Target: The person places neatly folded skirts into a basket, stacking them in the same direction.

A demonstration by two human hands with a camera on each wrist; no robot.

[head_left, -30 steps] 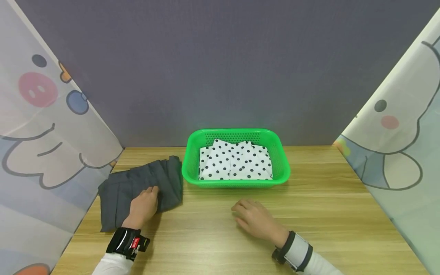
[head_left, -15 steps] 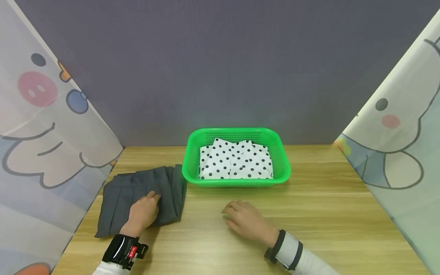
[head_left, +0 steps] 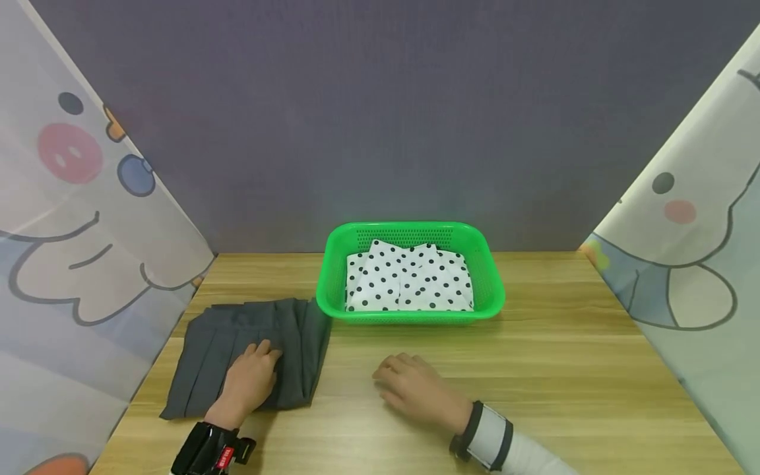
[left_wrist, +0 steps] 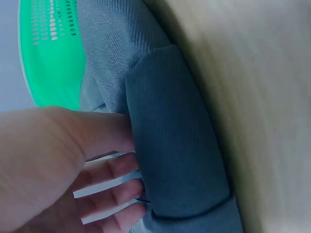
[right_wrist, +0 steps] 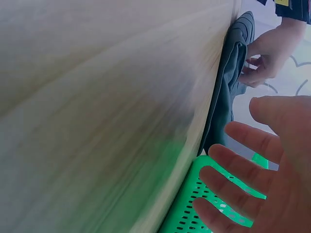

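A folded dark grey garment (head_left: pixel 295 359) with pleat-like creases lies at the left of the wooden table. My left hand (head_left: pixel 248 379) rests on it from above, and in the left wrist view the thumb and fingertips press down on the cloth (left_wrist: pixel 175 136), spread apart. At the table's middle, my right hand (head_left: pixel 418 392) is held low over the wood with nothing in it. Its fingers look loose and spread in the right wrist view. Behind the hands stands a green plastic basket (head_left: pixel 495 297), which holds a folded white cloth with black dots (head_left: pixel 415 280).
The garment's far right corner reaches the basket's left side. A dark grey panel (head_left: pixel 380 119) rises behind the table (head_left: pixel 570 369). Cartoon-printed sheets (head_left: pixel 53 264) border it at left and right.
My left hand has drawn the grey garment toward me and slightly right, and the garment has turned a little. My right hand has shifted left. The basket stays put.
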